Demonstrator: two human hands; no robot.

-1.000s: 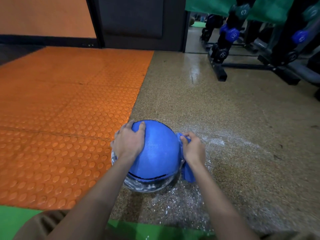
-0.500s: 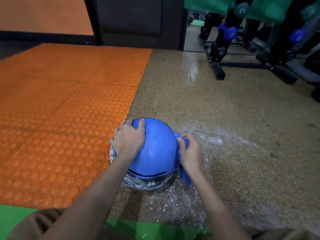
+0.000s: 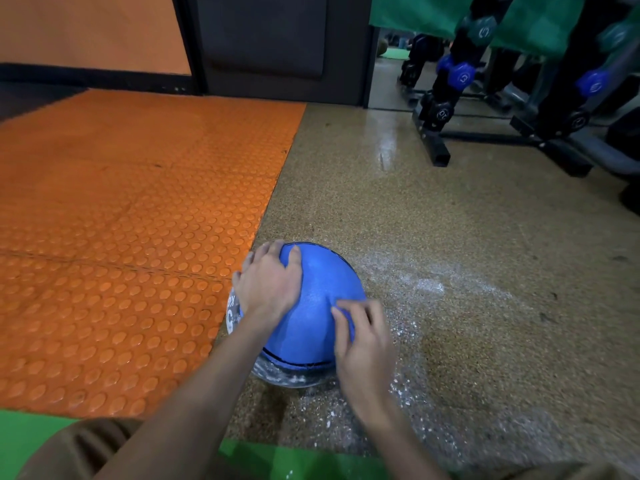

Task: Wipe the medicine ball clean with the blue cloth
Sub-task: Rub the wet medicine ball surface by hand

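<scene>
Head view — since half a second ago the right hand (image 3: 363, 355) has slid from the round blue rubber medicine ball's (image 3: 311, 306) 3 o'clock side up onto its near face, fingers curled over the barely visible blue cloth (image 3: 350, 322). Left hand (image 3: 268, 285) lies spread flat at 10 o'clock — ball on speckled floor (image 3: 450, 237) beside orange studded mat (image 3: 121, 220).

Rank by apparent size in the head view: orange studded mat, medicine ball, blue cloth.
1. Orange studded mat, by far the largest.
2. Medicine ball.
3. Blue cloth, smallest; only a sliver shows under the right hand, so its true size is unclear.
</scene>
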